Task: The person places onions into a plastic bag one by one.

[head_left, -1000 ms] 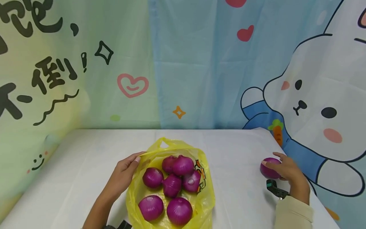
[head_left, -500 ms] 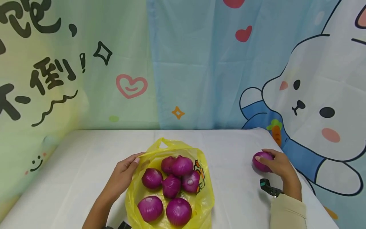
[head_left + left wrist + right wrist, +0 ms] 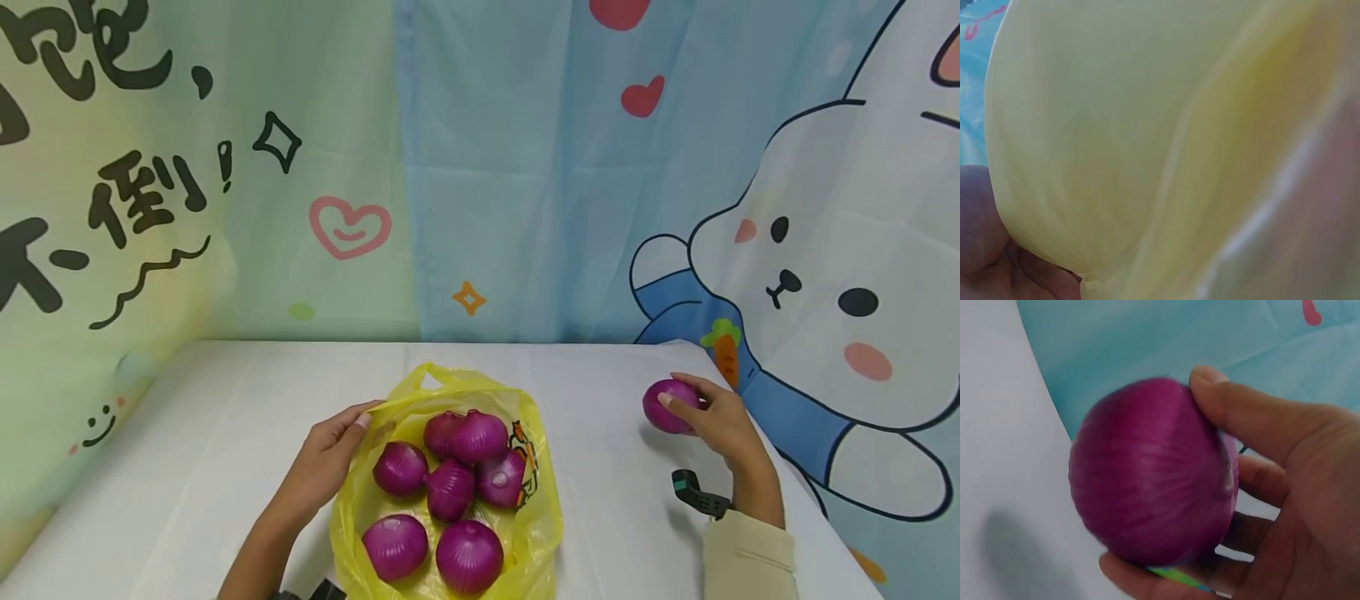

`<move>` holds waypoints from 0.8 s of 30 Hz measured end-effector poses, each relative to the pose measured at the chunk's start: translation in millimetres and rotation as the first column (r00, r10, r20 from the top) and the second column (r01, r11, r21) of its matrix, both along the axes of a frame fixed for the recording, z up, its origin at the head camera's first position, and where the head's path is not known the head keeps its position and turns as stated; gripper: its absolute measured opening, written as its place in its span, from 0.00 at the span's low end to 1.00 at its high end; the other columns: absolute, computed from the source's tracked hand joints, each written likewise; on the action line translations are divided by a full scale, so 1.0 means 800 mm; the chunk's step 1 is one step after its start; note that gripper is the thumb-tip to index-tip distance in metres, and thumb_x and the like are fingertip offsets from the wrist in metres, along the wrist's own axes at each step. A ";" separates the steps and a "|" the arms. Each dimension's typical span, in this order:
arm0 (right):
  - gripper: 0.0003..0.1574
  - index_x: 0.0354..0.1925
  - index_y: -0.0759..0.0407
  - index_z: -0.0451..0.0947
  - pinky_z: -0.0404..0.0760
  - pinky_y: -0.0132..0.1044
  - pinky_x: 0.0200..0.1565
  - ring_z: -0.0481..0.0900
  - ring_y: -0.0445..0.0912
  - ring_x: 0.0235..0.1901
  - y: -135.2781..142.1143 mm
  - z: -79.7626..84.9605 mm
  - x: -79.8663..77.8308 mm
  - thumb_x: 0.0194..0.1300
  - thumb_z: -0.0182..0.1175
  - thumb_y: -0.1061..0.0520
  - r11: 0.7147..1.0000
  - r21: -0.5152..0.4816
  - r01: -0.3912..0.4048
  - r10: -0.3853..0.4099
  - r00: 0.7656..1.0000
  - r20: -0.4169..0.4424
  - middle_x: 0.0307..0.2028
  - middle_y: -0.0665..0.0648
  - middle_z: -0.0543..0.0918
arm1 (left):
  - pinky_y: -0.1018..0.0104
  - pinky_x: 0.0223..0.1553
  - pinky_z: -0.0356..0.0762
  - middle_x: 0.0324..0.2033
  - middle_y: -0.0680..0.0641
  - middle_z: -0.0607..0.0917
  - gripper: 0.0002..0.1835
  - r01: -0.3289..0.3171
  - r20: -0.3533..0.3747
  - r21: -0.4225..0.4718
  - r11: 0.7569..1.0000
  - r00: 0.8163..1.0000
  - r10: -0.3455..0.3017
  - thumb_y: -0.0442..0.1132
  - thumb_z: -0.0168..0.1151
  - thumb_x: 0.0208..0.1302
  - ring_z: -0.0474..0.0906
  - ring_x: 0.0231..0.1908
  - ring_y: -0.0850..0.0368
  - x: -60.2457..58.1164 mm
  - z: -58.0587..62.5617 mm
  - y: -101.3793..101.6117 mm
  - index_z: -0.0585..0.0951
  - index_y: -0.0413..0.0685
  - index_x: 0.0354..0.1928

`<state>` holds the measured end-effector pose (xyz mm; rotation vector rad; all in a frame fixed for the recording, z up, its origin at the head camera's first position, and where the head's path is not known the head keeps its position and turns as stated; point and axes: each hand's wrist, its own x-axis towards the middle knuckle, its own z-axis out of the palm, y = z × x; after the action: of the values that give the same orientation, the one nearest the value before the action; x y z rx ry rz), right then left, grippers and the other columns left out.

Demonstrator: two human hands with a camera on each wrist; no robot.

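My right hand [image 3: 716, 421] grips a purple onion [image 3: 670, 407] above the right side of the table, thumb on one side and fingers round the other. In the right wrist view the onion [image 3: 1154, 478] fills the middle, its shadow falling on the white cloth. A yellow plastic bag [image 3: 542, 533] stands with its mouth spread at the front middle, holding several purple onions [image 3: 451, 489]. At the bag's upper left rim my left hand [image 3: 327, 450] pinches the plastic between thumb and fingers. Close up, the left wrist view is mostly yellow plastic [image 3: 1097, 144], with part of the hand [image 3: 985, 237] at lower left.
White cloth covers the table [image 3: 247, 400], whose right edge runs near the right forearm. Behind it hangs a printed curtain [image 3: 495, 167] with hearts and a rabbit. A small black device [image 3: 701, 494] is strapped to the right wrist.
The right hand has lifted the onion off the table and carried it leftward and a little farther back. The left hand and the bag stay in place.
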<state>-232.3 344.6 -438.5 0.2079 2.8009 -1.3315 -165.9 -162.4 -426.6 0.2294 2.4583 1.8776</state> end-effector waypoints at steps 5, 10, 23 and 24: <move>0.51 0.74 0.58 0.57 0.79 0.57 0.49 0.59 0.72 0.62 -0.017 0.006 -0.002 0.63 0.61 0.35 0.999 -0.052 -0.010 0.007 0.998 -0.067 0.66 0.75 0.60 | 0.64 0.56 0.74 0.58 0.44 0.79 0.20 0.005 -0.011 0.006 1.000 1.000 -0.005 0.44 0.44 0.78 0.74 0.58 0.51 0.001 0.001 0.002 0.76 0.43 0.63; 0.48 0.73 0.55 0.60 0.78 0.58 0.49 0.62 0.69 0.62 -0.041 0.013 -0.003 0.64 0.61 0.35 0.997 -0.054 -0.045 0.037 0.988 -0.150 0.65 0.71 0.64 | 0.62 0.57 0.73 0.58 0.44 0.78 0.20 0.019 -0.004 0.018 1.000 1.000 -0.018 0.44 0.44 0.78 0.74 0.58 0.50 0.002 0.001 0.004 0.75 0.43 0.63; 0.41 0.71 0.54 0.64 0.77 0.62 0.47 0.62 0.68 0.63 -0.084 0.047 0.009 0.66 0.62 0.41 0.996 -0.013 -0.091 0.082 0.943 -0.321 0.65 0.69 0.66 | 0.60 0.59 0.70 0.59 0.44 0.78 0.21 0.029 -0.004 0.015 0.999 1.000 -0.029 0.44 0.44 0.78 0.73 0.60 0.51 0.002 0.000 0.007 0.75 0.42 0.64; 0.41 0.71 0.54 0.64 0.77 0.62 0.47 0.62 0.68 0.64 -0.086 0.049 0.011 0.65 0.62 0.41 0.996 -0.017 -0.093 0.082 0.940 -0.330 0.65 0.69 0.67 | 0.59 0.60 0.70 0.59 0.44 0.78 0.21 0.033 -0.006 0.016 0.999 0.999 -0.033 0.44 0.44 0.78 0.72 0.60 0.50 0.002 0.000 0.007 0.74 0.42 0.64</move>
<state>-223.9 275.8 -399.7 -0.1554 3.0055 -1.5154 -164.3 -156.7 -426.6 0.2751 2.4288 1.8864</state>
